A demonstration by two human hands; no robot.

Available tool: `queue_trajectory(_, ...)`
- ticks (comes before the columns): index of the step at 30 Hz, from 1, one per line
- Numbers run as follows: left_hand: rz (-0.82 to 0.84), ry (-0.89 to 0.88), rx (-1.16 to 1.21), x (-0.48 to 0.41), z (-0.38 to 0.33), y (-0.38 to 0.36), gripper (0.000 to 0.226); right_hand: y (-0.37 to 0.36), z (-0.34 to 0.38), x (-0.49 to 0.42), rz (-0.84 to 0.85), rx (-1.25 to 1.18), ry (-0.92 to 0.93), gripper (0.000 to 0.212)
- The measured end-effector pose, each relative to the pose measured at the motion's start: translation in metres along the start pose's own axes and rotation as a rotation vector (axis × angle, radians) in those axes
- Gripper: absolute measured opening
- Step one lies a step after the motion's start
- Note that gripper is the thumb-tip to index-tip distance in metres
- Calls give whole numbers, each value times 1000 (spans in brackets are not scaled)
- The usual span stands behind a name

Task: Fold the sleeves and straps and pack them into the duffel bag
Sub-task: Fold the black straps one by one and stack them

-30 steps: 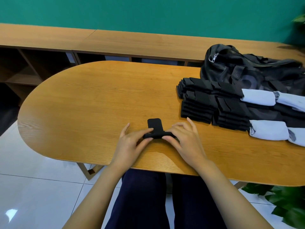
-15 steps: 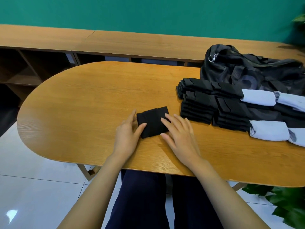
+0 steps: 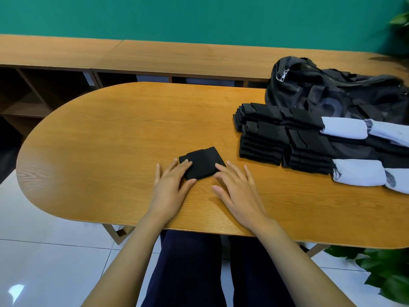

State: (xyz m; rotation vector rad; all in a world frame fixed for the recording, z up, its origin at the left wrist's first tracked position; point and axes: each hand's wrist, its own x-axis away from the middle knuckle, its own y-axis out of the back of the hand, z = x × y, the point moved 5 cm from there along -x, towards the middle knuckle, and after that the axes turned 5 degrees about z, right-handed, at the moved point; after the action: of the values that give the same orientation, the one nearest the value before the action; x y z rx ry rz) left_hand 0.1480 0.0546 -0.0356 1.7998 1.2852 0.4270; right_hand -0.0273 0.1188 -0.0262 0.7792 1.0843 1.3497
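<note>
A small folded black sleeve [image 3: 203, 162] lies flat on the wooden table [image 3: 110, 140] near its front middle. My left hand [image 3: 171, 185] rests flat with straight fingers on the fold's left edge. My right hand [image 3: 235, 187] lies flat at its right side, the fingertips touching the cloth's lower right corner. To the right stand stacks of folded black sleeves and straps [image 3: 278, 138], with pale lilac rolled sleeves [image 3: 358, 177] beside them. The black duffel bag [image 3: 327, 91] sits slumped at the table's back right.
A long wooden bench with open shelf compartments [image 3: 132, 56] runs behind the table against a green wall. Green plant leaves [image 3: 385, 271] show at the lower right, below the table edge. White floor tiles lie under the table's rounded left end.
A second ago both hands pinched the black sleeve mid-fold; they have since laid it down flat and spread their fingers on it. The sleeve now lies a little farther from me.
</note>
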Motion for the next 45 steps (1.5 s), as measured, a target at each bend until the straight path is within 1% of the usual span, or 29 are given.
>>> queue_trajectory(3, -21, -7, -19, 1, -1, 0, 47, 1, 6, 1, 18, 35, 52, 60)
queue_trajectory(6, -51, -11, -3, 2, -2, 2, 49, 0, 11, 0, 62, 107, 103, 69)
queue_trajectory(9, -64, -33, 16, 4, -1, 3, 50, -1, 14, -3, 103, 148, 113, 74)
queue_trajectory(12, -87, -42, 32, 6, -3, 6, 56, 3, 20, -7, 93, 197, 125, 83)
queue_trajectory(14, -140, -12, 79, 8, -5, 12, 58, 10, 24, -10, 73, 189, 134, 91)
queue_trajectory(15, -166, 8, 113, 9, -4, 14, 58, 16, 25, -11, 51, 176, 135, 91)
queue_trajectory(17, -184, 58, 173, 10, 0, 15, 61, 32, 26, -13, -5, 148, 130, 84)
queue_trajectory(20, -133, 103, 152, 9, 5, 11, 65, 60, 17, -10, -98, 160, 108, 71)
queue_trajectory(23, -92, 82, 45, 5, -1, 7, 63, 92, -8, -4, -184, 221, 48, 71)
queue_trajectory(27, -58, 62, 38, -7, -28, -3, 58, 132, -61, 11, -250, 285, -114, 71)
queue_trajectory(32, -6, 37, 96, -23, -69, -19, 45, 148, -122, 32, -196, 339, -263, 77)
queue_trajectory(36, 27, 3, 140, -37, -99, -27, 45, 151, -149, 38, -127, 362, -314, 85)
queue_trajectory(38, 31, -34, 149, -44, -114, -27, 51, 150, -155, 38, -90, 354, -310, 94)
queue_trajectory(40, 18, -87, 148, -52, -127, -25, 57, 148, -157, 39, -67, 289, -293, 103)
queue_trajectory(45, -32, -167, 117, -85, -159, -17, 56, 156, -159, 40, -126, 71, -242, 100)
